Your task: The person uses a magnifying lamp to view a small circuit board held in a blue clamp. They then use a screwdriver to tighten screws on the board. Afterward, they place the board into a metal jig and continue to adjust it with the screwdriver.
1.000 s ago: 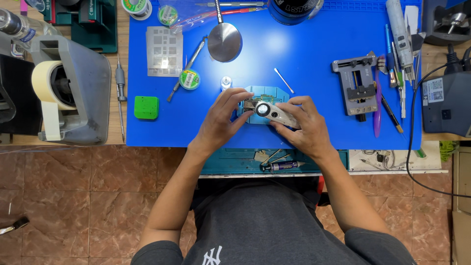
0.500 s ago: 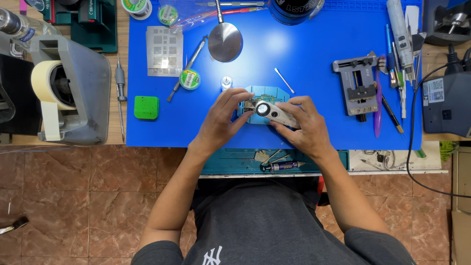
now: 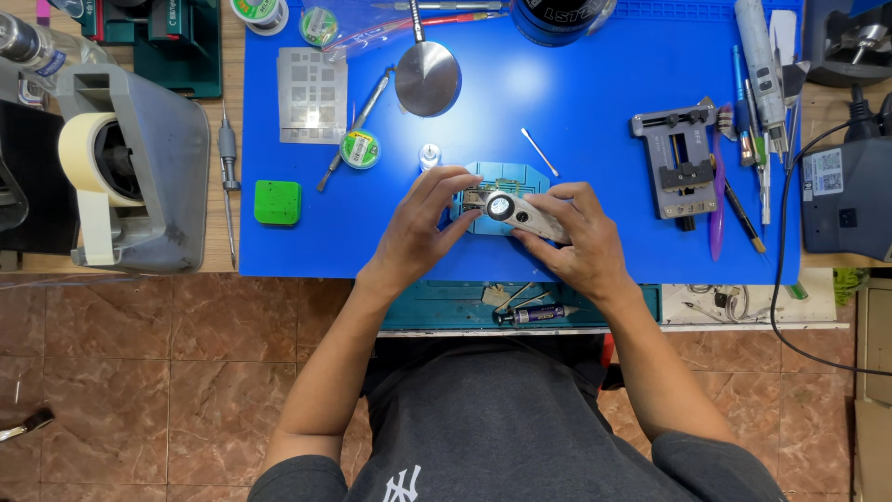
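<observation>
My right hand (image 3: 576,240) grips a silver pocket magnifier (image 3: 513,210) with a round lens, held over a teal holder plate (image 3: 506,177) on the blue work mat (image 3: 576,102). My left hand (image 3: 418,228) rests beside it, fingertips touching the magnifier's left end and the plate's edge. A small part under the lens is mostly hidden by the magnifier and my fingers.
A grey tape dispenser (image 3: 139,167) stands at the left. On the mat lie a green block (image 3: 277,202), a stencil sheet (image 3: 312,95), a round metal dish (image 3: 427,78), a grey clamp fixture (image 3: 676,163) and several pens and tools (image 3: 757,112). An open drawer (image 3: 520,305) sits below the mat.
</observation>
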